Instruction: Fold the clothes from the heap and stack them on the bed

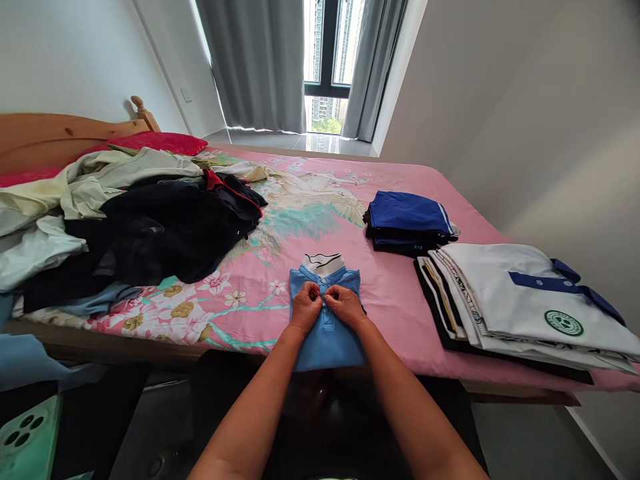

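A light blue polo shirt (327,347) with a white, dark-edged collar lies folded at the bed's near edge, front side up, collar pointing away from me. Both hands meet at its button placket, just below the collar. My left hand (306,307) pinches the placket cloth from the left. From the right, my right hand (345,305) pinches the same strip, its fingertips almost touching those of the left. The button between the fingers is too small to make out. One pale button shows above the hands.
Loose clothes (165,227) are heaped on the left of the bed (395,293). Folded blue and black garments (407,213) sit right of the shirt, beside a taller stack of folded shirts (500,287). A green phone (30,437) is at lower left.
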Available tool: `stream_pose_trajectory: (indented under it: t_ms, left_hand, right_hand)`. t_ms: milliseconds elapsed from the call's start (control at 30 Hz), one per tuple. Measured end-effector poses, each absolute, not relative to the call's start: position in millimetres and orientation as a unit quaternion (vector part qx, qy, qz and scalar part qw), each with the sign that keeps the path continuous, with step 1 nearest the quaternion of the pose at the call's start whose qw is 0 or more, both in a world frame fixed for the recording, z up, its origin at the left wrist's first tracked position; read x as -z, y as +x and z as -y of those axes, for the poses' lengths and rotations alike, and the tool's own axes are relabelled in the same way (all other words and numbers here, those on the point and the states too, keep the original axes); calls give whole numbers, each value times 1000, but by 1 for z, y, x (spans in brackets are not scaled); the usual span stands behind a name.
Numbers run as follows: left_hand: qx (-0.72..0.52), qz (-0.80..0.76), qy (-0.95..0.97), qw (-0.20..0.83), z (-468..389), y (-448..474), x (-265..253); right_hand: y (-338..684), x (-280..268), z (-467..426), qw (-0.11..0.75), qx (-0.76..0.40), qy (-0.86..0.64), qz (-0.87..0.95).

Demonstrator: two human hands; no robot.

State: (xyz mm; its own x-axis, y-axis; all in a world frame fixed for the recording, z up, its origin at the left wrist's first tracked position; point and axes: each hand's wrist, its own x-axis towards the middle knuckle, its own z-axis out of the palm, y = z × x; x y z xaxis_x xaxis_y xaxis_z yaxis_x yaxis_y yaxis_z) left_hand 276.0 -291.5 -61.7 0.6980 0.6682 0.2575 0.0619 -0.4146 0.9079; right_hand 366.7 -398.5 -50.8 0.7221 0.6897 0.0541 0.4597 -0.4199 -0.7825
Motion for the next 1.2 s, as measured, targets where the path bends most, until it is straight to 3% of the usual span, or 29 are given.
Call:
stream_pose_trajectory:
  t_ms: [333, 600, 867, 1033, 1200]
  left_hand:
    - [-336, -203, 792, 467, 296, 274, 59]
    - [-331, -241, 767, 493, 293, 279, 64]
    - [-337, -274, 715, 548, 288, 276, 62]
    - [-330, -249, 714, 565, 289, 273, 60]
    - [-304, -209, 750, 549, 296, 264, 49]
  right_hand:
    - [382, 57, 390, 434, -177, -811, 349]
    - [369, 51, 397, 473, -140, -809, 319]
    - [324, 33, 408, 298, 11, -869, 394]
    - [305, 44, 416, 352, 97, -857, 364]
    - [303, 51, 418, 387, 107, -840, 364]
